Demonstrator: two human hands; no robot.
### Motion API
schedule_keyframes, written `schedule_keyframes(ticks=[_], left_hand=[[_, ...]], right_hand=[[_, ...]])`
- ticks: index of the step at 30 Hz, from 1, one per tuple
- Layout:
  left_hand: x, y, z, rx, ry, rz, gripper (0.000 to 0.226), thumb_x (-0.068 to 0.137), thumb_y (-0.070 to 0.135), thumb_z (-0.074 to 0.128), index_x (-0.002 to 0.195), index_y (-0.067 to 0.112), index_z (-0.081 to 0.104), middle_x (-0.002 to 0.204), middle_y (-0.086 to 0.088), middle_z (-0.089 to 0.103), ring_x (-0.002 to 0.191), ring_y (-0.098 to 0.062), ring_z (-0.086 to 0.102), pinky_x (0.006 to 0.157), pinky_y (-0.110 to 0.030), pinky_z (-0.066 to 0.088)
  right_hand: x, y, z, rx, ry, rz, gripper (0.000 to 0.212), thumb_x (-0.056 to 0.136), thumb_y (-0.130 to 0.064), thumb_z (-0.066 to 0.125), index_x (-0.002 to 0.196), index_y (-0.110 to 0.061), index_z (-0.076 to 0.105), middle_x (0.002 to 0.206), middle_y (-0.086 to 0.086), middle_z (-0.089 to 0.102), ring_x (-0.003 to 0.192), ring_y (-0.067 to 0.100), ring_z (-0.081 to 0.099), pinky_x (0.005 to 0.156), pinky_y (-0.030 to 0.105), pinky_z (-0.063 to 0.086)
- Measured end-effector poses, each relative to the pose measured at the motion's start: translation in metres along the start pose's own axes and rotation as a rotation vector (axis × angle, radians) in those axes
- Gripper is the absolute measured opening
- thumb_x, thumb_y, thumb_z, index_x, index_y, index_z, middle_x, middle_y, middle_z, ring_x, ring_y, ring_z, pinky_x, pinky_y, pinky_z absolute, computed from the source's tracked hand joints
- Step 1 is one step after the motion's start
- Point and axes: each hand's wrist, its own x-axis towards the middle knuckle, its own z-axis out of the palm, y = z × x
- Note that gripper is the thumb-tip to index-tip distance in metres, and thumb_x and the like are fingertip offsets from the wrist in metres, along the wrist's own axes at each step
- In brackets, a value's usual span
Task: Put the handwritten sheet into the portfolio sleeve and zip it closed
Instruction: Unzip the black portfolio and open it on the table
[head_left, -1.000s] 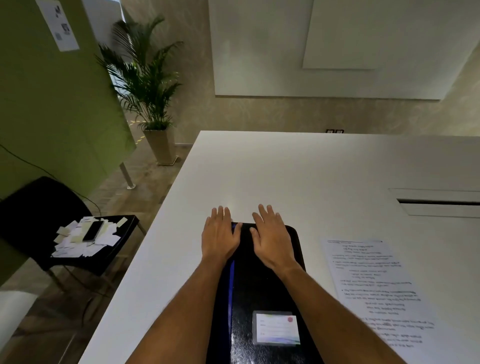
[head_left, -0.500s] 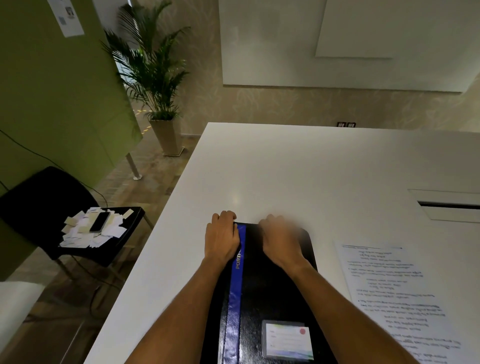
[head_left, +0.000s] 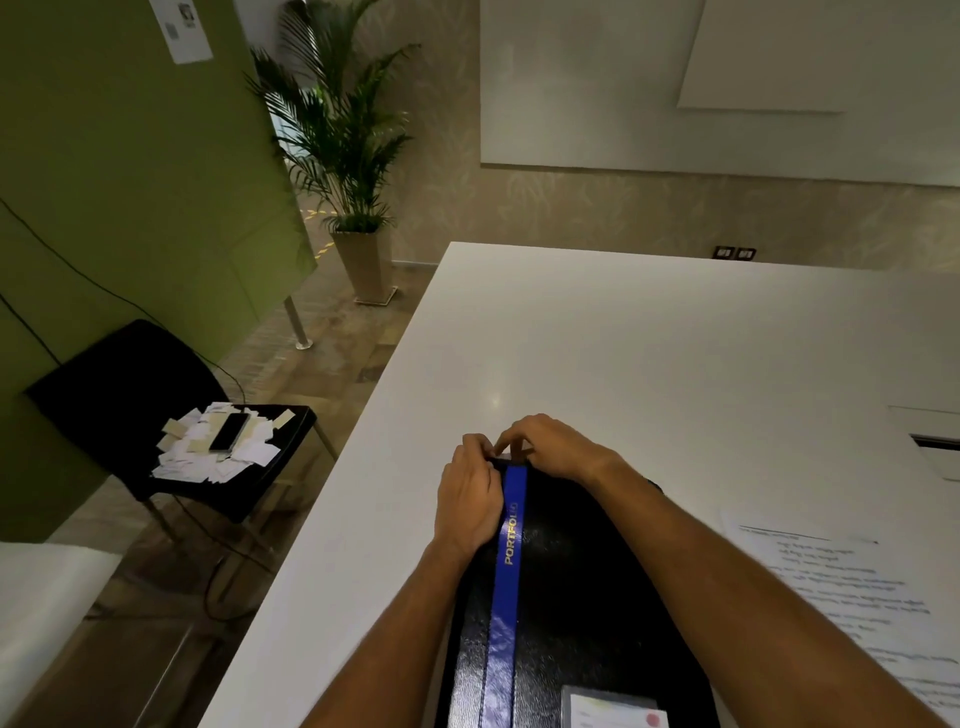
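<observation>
A black portfolio sleeve (head_left: 571, 597) with a blue stripe marked PORTFOLIO lies lengthwise on the white table (head_left: 649, 353) in front of me. My left hand (head_left: 467, 499) curls over its far left corner beside the stripe. My right hand (head_left: 550, 447) reaches across the far edge, fingertips pinched at the top of the stripe, seemingly on a small zip pull that I cannot make out clearly. The handwritten sheet (head_left: 857, 608) lies flat on the table to the right of the portfolio, apart from both hands.
A card in a clear pocket (head_left: 613, 709) sits on the portfolio's near end. A cable slot (head_left: 935, 444) is cut into the table at right. Left of the table stands a black chair (head_left: 171, 415) holding paper scraps and a phone; a potted palm (head_left: 353, 156) stands beyond.
Both hands went from lying flat on the portfolio's far end to curled at its far edge. The right hand slid left to the top of the stripe and pinched there.
</observation>
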Motion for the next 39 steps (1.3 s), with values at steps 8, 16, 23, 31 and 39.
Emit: schedule_keyframes(ticks=[8, 16, 23, 31, 39], left_hand=[[0.007, -0.011, 0.004, -0.013, -0.041, 0.025, 0.01, 0.101, 0.027, 0.037, 0.11, 0.026, 0.041, 0.094, -0.001, 0.064, 0.084, -0.02, 0.062, 0.073, -0.035, 0.045], [0.011, -0.016, 0.005, -0.022, -0.061, 0.002, 0.022, 0.107, 0.012, 0.045, 0.108, 0.032, 0.035, 0.091, -0.001, 0.065, 0.085, -0.027, 0.064, 0.078, -0.051, 0.054], [0.011, -0.016, 0.004, -0.031, -0.062, 0.004, 0.022, 0.108, 0.015, 0.047, 0.108, 0.033, 0.035, 0.094, 0.003, 0.064, 0.087, -0.026, 0.064, 0.081, -0.049, 0.053], [0.012, -0.017, 0.005, -0.014, -0.07, 0.032, 0.009, 0.113, 0.025, 0.046, 0.11, 0.032, 0.041, 0.096, 0.006, 0.065, 0.086, -0.019, 0.062, 0.085, -0.045, 0.051], [0.014, -0.019, 0.006, 0.07, -0.092, 0.112, 0.019, 0.114, 0.044, 0.052, 0.116, 0.031, 0.064, 0.12, 0.014, 0.062, 0.11, -0.011, 0.062, 0.105, -0.041, 0.043]], right_hand=[[0.011, 0.008, -0.01, -0.056, -0.037, -0.063, 0.015, 0.1, -0.008, 0.073, 0.107, -0.019, 0.079, 0.114, 0.001, 0.07, 0.107, 0.022, 0.067, 0.094, 0.043, 0.059], [0.014, 0.0, -0.006, -0.106, -0.07, -0.078, 0.018, 0.097, 0.0, 0.059, 0.09, -0.017, 0.062, 0.099, 0.005, 0.071, 0.092, 0.033, 0.068, 0.082, 0.05, 0.057], [0.004, 0.001, -0.001, -0.158, -0.006, -0.089, 0.017, 0.101, -0.001, 0.063, 0.107, -0.014, 0.071, 0.106, 0.002, 0.069, 0.092, 0.022, 0.065, 0.08, 0.037, 0.055], [-0.029, 0.015, -0.001, -0.339, 0.128, -0.11, 0.01, 0.1, -0.021, 0.064, 0.093, -0.023, 0.058, 0.093, -0.006, 0.063, 0.08, 0.018, 0.061, 0.071, 0.034, 0.052], [-0.076, 0.059, -0.006, -0.368, 0.155, -0.053, 0.003, 0.104, -0.027, 0.065, 0.102, -0.027, 0.063, 0.102, -0.008, 0.066, 0.087, 0.012, 0.062, 0.077, 0.026, 0.054]])
